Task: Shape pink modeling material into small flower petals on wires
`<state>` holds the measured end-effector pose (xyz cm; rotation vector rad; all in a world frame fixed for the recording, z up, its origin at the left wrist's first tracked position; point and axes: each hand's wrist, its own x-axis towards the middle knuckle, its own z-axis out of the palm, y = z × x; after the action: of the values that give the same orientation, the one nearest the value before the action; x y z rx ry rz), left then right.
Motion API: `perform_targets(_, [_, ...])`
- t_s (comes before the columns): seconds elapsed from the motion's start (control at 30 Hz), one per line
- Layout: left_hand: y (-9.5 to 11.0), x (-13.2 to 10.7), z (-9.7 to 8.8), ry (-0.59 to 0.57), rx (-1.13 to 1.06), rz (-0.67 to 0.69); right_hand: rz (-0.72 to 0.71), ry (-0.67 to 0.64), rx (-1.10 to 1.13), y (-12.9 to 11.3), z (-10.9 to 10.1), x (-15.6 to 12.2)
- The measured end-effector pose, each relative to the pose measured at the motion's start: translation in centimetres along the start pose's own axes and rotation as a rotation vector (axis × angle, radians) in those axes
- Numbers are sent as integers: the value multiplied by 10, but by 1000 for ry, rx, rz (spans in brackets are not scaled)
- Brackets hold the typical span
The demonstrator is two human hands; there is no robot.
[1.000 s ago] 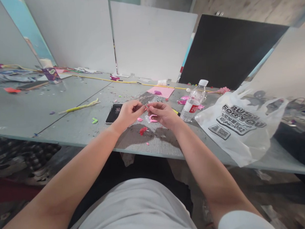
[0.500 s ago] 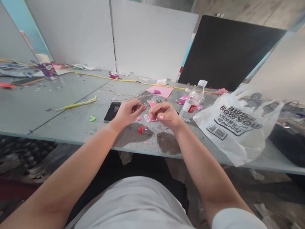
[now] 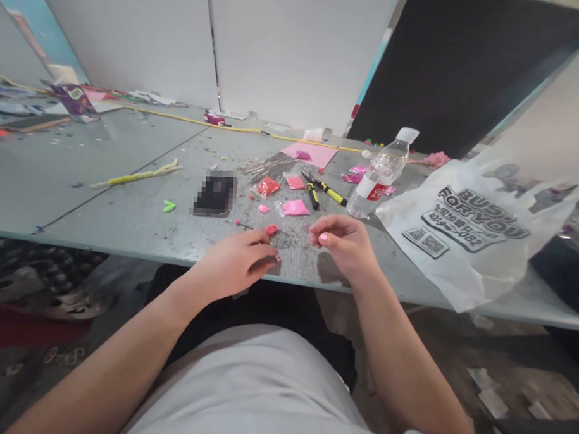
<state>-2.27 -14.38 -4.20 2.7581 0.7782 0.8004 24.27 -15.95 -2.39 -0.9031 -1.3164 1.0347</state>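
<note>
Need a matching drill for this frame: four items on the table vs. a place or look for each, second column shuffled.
Things:
1. water bottle
2. pliers
3. plastic bag
4. red piece

Place or look:
A. white with black lettering, at the right end of the table
B. by the fingertips of the left hand, near the front edge
C. clear, with a white cap and a red label
D. yellow and black handles, lying flat beside small pink packets

Pairs: 1-C, 2-D, 3-A, 4-B
</note>
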Motion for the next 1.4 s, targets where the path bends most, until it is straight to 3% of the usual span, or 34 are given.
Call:
perform_targets(0.13, [-3, 5, 2, -68, 38, -11, 89, 9, -52, 7, 0, -10])
perform_targets(0.33, [-2, 18, -6, -201, 306, 43, 113, -12, -84, 5, 2, -10])
perform_targets(0.47, [3, 20, -8, -223, 282, 37, 119, -15, -89, 7, 3, -10])
perform_targets(0.67, [2, 14, -6, -113, 90, -48, 108, -32, -111, 6, 3, -10])
perform_targets(0.8, [3, 8, -12, 68, -214, -25, 106, 1, -49, 3, 13, -21])
perform_targets(0.9, [15, 1, -20, 212, -445, -26, 116, -73, 32, -1, 28, -37])
perform_targets(1.07, [46, -11, -31, 345, -675, -34, 57, -213, 181, -17, 54, -58])
perform_targets(1.13, [54, -12, -32, 378, -705, 5, 40, -237, 215, -24, 61, -61])
perform_targets(1.3, [60, -7, -32, 505, -690, 273, -40, -287, 295, -35, 70, -65])
perform_targets(1.4, [61, -6, -32, 521, -654, 282, -110, -287, 290, -40, 73, -68])
